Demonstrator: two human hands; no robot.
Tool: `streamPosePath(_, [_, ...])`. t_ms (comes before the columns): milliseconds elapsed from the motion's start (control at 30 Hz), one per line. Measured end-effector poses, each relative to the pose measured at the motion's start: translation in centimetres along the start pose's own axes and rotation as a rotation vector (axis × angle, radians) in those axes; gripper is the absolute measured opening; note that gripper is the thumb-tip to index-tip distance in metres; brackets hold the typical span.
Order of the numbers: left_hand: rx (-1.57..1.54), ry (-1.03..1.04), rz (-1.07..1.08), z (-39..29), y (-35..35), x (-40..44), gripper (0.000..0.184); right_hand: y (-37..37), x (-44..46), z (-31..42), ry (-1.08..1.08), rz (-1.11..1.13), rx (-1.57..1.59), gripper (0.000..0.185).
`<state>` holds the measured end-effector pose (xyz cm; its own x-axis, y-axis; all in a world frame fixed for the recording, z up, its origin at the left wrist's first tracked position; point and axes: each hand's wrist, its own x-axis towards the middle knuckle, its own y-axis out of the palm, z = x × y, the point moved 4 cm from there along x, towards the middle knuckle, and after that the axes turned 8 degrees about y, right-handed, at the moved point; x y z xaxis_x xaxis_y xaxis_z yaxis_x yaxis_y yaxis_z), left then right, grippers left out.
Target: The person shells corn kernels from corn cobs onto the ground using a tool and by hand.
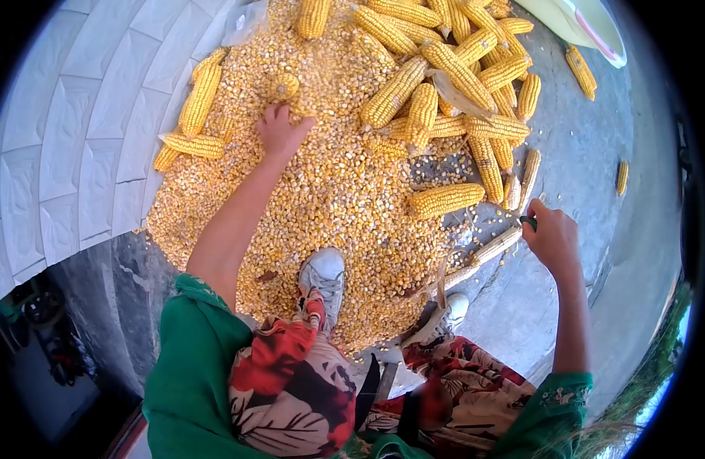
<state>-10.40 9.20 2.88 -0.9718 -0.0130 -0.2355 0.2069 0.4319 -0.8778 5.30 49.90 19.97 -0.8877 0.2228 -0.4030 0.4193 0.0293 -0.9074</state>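
Observation:
My left hand [283, 136] reaches over the heap of loose corn kernels [322, 191], fingers apart. Just beyond its fingertips an ear of corn [286, 86] lies end-on in the kernels; whether they touch is unclear. My right hand [551, 236] is closed around a tool with a dark green handle [528, 222]. A thin part of it seems to point left, but its tip is hard to make out. Below and left of this hand lies a stripped cob [496, 246]. A yellow ear of corn [446, 200] rests on the kernels to its left.
Many ears of corn [459, 69] are piled at the back right. Several more [201, 99] lean near the pale brick-patterned wall [100, 99]. A light basin [589, 27] stands at top right. My shoes [323, 274] stand among the kernels and on the concrete floor [597, 153].

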Motion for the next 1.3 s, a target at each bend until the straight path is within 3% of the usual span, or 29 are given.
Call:
streamPosePath(100, [-0.081,-0.034,0.04,-0.2,0.6,-0.7,0.079,-0.2,0.2,0.5,-0.006,-0.003,-0.011,0.012])
streamPosePath(167, [-0.489,-0.128,0.058,-0.4,1.3,-1.8,0.078,-0.1,0.3,1.0,-0.036,-0.01,-0.033,0.012])
streamPosePath(233, [-0.407,-0.146,0.062,-2.5,1.6,-3.2,0.074,-0.2,0.3,1.4,-0.052,-0.015,-0.063,0.013])
streamPosePath(300, [-0.165,0.077,0.273,-4.9,2.0,-4.8,0.069,-0.1,0.3,1.7,-0.056,-0.009,-0.101,0.014])
streamPosePath(367, [-0.204,0.169,0.241,-5.3,3.4,-6.5,0.064,0.0,0.3,1.7,-0.065,-0.012,-0.107,0.014])
streamPosePath(533, [-0.086,0.724,0.5,-8.6,5.0,-11.7,0.065,-0.2,0.6,2.4,-0.091,-0.011,-0.134,0.014])
streamPosePath(633, [-0.124,0.779,0.622,-9.3,4.4,-13.8,0.065,-0.3,0.7,3.2,-0.107,-0.015,-0.158,0.014])
streamPosePath(700, [-0.087,0.72,0.725,-8.6,3.6,-13.9,0.066,0.1,0.7,2.7,-0.098,-0.006,-0.191,0.015])
streamPosePath(767, [0.094,0.766,0.585,-6.7,2.5,-12.2,0.065,0.5,0.9,1.7,-0.09,-0.005,-0.142,0.016])
streamPosePath(833, [0.059,0.515,0.545,-4.7,0.7,-10.0,0.062,0.4,0.7,0.9,-0.079,-0.008,-0.095,0.016])
streamPosePath(900, [0.27,0.35,0.436,-2.3,-0.9,-8.3,0.063,0.1,0.2,1.0,-0.065,-0.008,-0.09,0.017])
streamPosePath(1033, [0.375,0.25,0.495,-0.3,-1.7,-7.3,0.07,0.3,-0.3,0.5,-0.041,0.018,-0.072,0.017])
streamPosePath(1100, [-0.072,0.182,0.471,-0.9,-2.3,-7.7,0.064,0.3,-0.5,0.3,-0.038,0.009,-0.083,0.017])
streamPosePath(1133, [-0.065,0.191,0.472,-1.2,-2.8,-7.6,0.064,0.6,-0.7,0.1,-0.029,0.007,-0.076,0.017])
streamPosePath(1200, [-0.376,0.08,0.338,-1.7,-4.3,-7.2,0.069,1.0,-0.8,0.1,-0.065,-0.016,-0.085,0.016])
streamPosePath(1233, [-0.37,0.088,0.336,-2.2,-4.6,-7.1,0.069,0.9,-0.8,0.1,-0.06,-0.021,-0.079,0.016])
streamPosePath(1300, [-0.689,-0.054,0.479,-3.3,-4.1,-7.4,0.071,0.8,-0.8,0.5,-0.09,-0.023,-0.117,0.015])
